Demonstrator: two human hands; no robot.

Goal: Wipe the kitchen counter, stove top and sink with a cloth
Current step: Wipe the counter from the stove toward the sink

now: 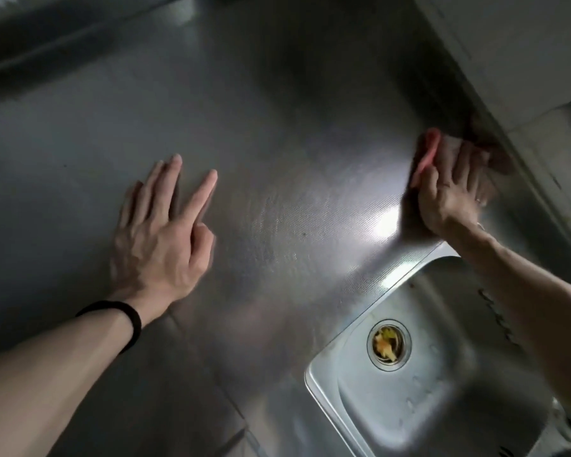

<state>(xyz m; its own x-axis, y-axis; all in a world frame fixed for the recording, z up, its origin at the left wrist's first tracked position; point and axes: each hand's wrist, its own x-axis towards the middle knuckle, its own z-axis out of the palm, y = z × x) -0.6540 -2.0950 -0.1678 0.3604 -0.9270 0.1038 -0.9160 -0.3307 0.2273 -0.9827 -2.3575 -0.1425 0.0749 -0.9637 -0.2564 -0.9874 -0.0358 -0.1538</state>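
Note:
A stainless steel counter (244, 120) fills most of the view. My right hand (449, 192) presses a pink cloth (427, 153) flat on the counter at its right side, close to the raised back edge. The cloth is blurred and mostly hidden under my fingers. My left hand (162, 232) rests on the counter at the left, fingers spread, holding nothing; a black band circles its wrist. The steel sink (343, 364) lies at the lower right, below my right forearm.
The sink's drain (389, 347) holds yellowish food scraps. A light tiled wall (508, 54) rises along the counter's right side. A dark raised rim (47, 44) runs along the counter's upper left edge.

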